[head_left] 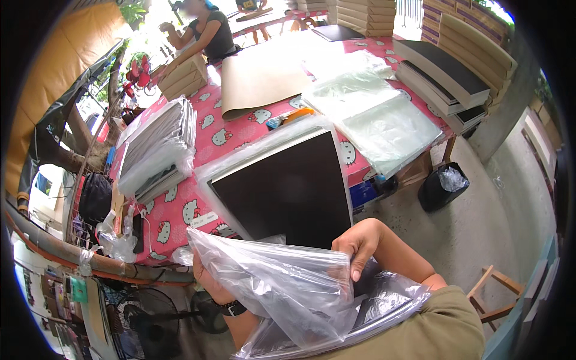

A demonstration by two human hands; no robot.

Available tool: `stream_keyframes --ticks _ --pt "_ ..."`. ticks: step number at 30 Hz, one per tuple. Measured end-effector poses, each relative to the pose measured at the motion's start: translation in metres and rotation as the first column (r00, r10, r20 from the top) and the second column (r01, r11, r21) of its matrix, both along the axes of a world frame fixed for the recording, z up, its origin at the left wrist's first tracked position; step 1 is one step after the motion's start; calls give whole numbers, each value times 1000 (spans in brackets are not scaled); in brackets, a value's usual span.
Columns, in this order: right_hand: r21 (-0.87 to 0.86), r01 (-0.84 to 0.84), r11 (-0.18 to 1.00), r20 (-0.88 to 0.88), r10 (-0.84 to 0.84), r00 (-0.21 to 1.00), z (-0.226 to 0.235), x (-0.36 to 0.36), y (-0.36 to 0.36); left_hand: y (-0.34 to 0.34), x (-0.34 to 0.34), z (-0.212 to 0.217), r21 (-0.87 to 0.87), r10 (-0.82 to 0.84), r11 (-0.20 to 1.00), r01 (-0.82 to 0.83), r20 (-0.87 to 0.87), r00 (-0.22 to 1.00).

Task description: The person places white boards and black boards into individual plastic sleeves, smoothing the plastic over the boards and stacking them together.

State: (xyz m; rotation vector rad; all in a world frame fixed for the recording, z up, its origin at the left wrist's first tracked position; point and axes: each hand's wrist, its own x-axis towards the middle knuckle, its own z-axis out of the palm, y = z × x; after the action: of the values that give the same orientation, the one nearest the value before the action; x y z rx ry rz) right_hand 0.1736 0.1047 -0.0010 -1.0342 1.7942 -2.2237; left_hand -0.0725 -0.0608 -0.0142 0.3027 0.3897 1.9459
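Observation:
A clear plastic bag (282, 282) is stretched between my two hands, close to my body. My right hand (358, 245) pinches its right side, with the thumb lying over the film. At the bag's left edge, my left hand (211, 282) grips it from behind, and the film covers most of those fingers. Just beyond my hands lies a flat black panel (282, 186) with a pale edge, resting on translucent wrapping on the table. The lower part of the bag folds against my lap.
The table has a pink patterned cloth (207, 155). Wrapped dark panels (159, 144) are stacked left, clear bags (390, 129) right, and a brown sheet (261, 84) beyond. Thick black-topped boards (444, 75) stand far right. A black bin (443, 186) and wooden stool (495, 291) are right. Someone (213, 36) sits across.

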Motion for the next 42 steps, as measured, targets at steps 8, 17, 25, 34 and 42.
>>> stream_keyframes --ticks 8,17,25,34,42 --pt "-132 204 970 -63 -214 975 -23 20 17 4 3 -22 -80 53 995 -51 20 998" --pt "-125 177 976 -38 -183 982 -33 22 22 19 51 27 -298 276 909 -290 -89 957" --pt "-849 525 62 331 -712 619 2 39 31 3 37 -21 -166 -508 820 547 -652 563" --pt "109 148 983 7 -149 989 -6 18 9 -4 -28 -8 -28 -13 1000 4 -338 941" --pt "363 920 -150 -92 -988 -125 22 38 70 34 -12 63 -163 -11 920 -358 -920 392"
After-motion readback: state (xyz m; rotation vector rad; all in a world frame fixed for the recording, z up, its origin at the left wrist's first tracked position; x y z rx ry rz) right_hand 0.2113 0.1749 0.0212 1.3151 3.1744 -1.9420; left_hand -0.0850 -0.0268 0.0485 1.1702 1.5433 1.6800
